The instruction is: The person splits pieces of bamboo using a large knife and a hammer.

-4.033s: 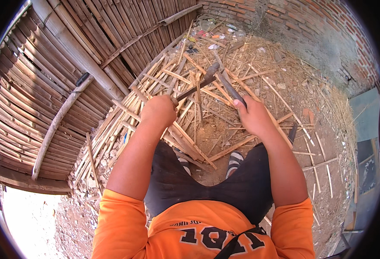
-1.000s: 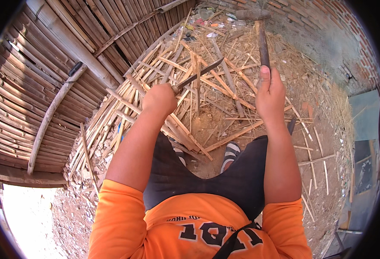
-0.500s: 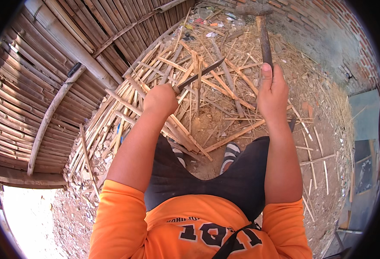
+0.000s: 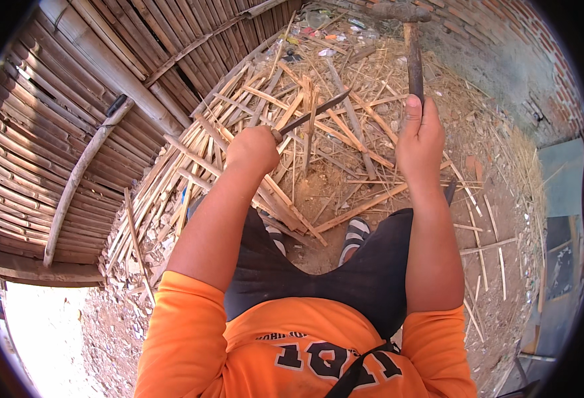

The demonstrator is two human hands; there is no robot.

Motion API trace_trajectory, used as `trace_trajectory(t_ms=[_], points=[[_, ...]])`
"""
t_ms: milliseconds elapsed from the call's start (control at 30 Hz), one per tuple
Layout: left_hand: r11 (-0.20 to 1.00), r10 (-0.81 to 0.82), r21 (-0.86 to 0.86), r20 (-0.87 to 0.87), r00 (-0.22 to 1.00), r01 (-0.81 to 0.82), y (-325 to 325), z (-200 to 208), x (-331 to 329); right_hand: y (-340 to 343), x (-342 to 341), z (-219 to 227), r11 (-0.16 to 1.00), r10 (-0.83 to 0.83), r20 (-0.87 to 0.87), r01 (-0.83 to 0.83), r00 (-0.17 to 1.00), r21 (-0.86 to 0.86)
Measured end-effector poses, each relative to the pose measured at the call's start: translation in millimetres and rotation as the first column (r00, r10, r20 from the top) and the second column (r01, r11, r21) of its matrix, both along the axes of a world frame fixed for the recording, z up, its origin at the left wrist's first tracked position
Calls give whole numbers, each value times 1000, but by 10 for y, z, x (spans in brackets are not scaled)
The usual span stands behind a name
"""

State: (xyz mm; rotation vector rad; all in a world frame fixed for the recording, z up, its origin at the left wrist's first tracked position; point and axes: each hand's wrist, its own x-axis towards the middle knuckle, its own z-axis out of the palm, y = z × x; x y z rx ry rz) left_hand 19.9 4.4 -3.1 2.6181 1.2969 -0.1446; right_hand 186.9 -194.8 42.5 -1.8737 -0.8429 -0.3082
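My left hand [image 4: 252,151] is closed around the handle of a machete [image 4: 331,102], whose dark blade points up and to the right. The blade crosses an upright split wooden stake [image 4: 308,149]; I cannot tell how deep it sits in the wood, if at all. My right hand [image 4: 420,138] grips a hammer [image 4: 414,63] by its dark handle. The hammer is held upright, its heavy metal head at the top of the view, apart from the machete and the stake.
Split wood strips [image 4: 186,159] lie in a heap to the left and around the stake. A slatted bamboo wall [image 4: 33,152] stands at the left, a brick wall [image 4: 504,60] at the far right. My sandalled feet [image 4: 354,237] are close to the strips. Litter [image 4: 327,52] lies at the back.
My left hand and the machete have shifted slightly right. The hammer's head has moved a little to the right, with my right hand still gripping the handle.
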Motion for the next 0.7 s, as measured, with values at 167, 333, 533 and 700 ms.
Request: trace_trajectory(t_ms=[167, 333, 533, 700], points=[[1000, -10, 15, 14, 1000, 10, -15, -21, 91, 43, 250, -912, 915, 9, 20, 0, 1000, -403], [1000, 10, -2, 35, 999, -10, 27, -97, 68, 32, 184, -579, 961, -4, -57, -12, 998, -275], [1000, 24, -8, 8, 1000, -24, 70, -90, 25, 69, 79, -308, 994, -5, -20, 3, 1000, -107], [1000, 7, -29, 15, 1000, -7, 24, -64, 100, 145, 182, -979, 876, 21, -97, -66, 995, -478]])
